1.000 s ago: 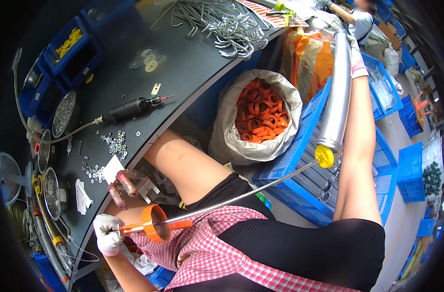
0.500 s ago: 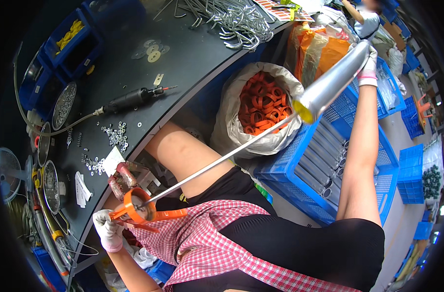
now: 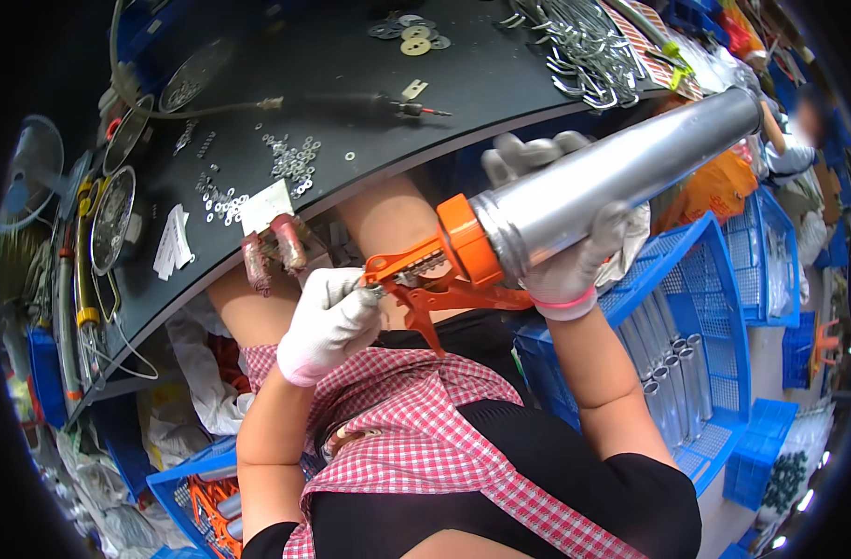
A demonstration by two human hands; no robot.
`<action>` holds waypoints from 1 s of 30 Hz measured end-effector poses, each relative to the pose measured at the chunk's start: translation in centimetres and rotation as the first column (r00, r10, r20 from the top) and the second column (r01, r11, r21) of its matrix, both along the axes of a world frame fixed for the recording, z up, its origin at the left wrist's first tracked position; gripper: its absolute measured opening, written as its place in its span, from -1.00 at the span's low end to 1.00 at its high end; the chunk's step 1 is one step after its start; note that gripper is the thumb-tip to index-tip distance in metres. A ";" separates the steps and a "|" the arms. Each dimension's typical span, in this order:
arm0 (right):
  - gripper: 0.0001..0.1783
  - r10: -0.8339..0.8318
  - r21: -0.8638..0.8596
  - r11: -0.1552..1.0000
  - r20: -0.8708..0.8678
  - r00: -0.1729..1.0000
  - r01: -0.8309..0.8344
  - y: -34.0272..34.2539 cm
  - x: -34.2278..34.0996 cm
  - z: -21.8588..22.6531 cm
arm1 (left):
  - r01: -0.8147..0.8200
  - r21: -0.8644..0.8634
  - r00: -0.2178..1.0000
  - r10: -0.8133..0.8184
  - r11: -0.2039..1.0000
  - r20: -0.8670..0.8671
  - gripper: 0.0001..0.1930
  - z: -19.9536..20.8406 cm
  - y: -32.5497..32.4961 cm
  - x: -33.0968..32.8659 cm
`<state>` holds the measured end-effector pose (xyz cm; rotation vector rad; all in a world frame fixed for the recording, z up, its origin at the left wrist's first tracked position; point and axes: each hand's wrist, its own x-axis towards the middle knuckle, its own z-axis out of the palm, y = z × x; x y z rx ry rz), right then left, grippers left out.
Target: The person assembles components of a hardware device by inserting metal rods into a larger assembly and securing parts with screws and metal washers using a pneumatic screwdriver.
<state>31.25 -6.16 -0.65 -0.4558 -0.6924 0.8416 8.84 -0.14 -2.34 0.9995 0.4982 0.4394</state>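
Observation:
In front of me I hold a caulking gun, an orange handle frame (image 3: 467,240) joined to a long silver tube (image 3: 621,177) that slants up to the right. My left hand (image 3: 328,326), in a white glove, is closed at the rear end of the orange frame, where a small metal end shows by the fingers. My right hand (image 3: 575,256), gloved too, wraps round the silver tube near the orange collar, its fingertips showing beyond the tube. Below the frame, the orange trigger hangs free of both hands. The inside of the tube is hidden.
On the dark bench (image 3: 230,84) lie a power screwdriver (image 3: 407,107), small washers (image 3: 295,163), discs (image 3: 415,42) and a heap of bent metal rods (image 3: 584,47). A blue crate (image 3: 724,373) of silver tubes stands at right. Another person (image 3: 794,154) is at far right.
The rod that showed between frame and tube is now out of sight. My right hand has brought the tube down and left against the orange collar, and my left hand has moved up and right.

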 end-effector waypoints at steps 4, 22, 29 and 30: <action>-0.01 0.365 -0.225 0.920 0.197 0.910 -0.320 0.9 0.8 -1.5 | -0.075 -0.045 0.995 0.078 0.996 0.059 -0.60 0.4 0.3 0.0; -0.28 0.013 -0.172 0.972 0.725 0.689 0.163 -2.5 1.2 -3.5 | 0.276 0.954 0.931 0.212 0.119 -0.296 0.01 5.0 1.8 7.1; -0.65 0.503 -0.164 0.742 0.777 -0.378 0.650 -0.9 13.2 -8.4 | 0.268 0.948 0.839 0.525 -0.174 -0.141 -0.30 3.1 3.3 4.2; -0.62 0.612 -0.235 0.592 0.753 -0.241 0.771 -0.1 17.6 -11.1 | 0.184 0.967 0.837 0.544 -0.175 -0.061 -0.31 2.7 3.6 2.9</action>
